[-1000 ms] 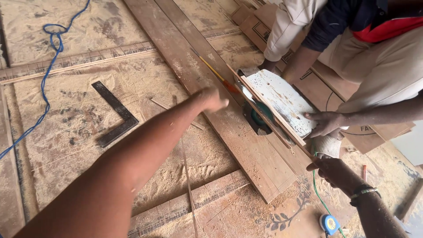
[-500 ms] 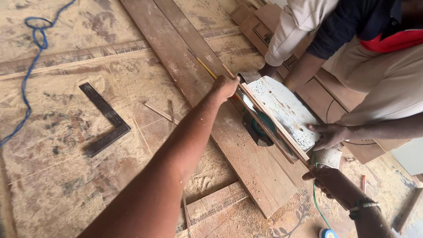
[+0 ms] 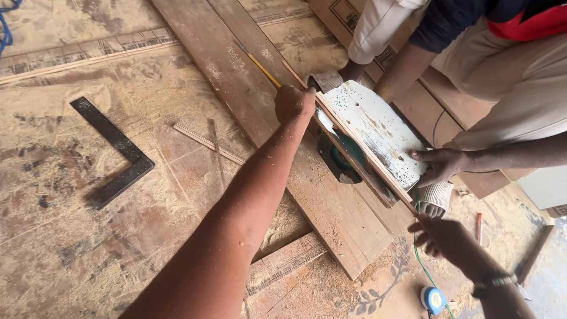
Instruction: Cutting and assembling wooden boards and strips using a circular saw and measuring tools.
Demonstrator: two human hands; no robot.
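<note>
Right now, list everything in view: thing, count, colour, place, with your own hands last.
Thin wood strip: one, pale brown, running diagonally along the saw plate, held at both ends.
Circular saw: one, white speckled plate over a green body, upturned on the planks.
Long planks: several, reddish brown, lying diagonally on the floor.
Carpenter's square: one, black, on the dusty floor at left.
Blue rope: one, top left corner.
Tape roll: one, blue, bottom right.
Co-worker's hand: one, resting on the saw plate's right edge.
Left hand: gripping the strip's far end.
Right hand: holding the strip's near end.
</note>
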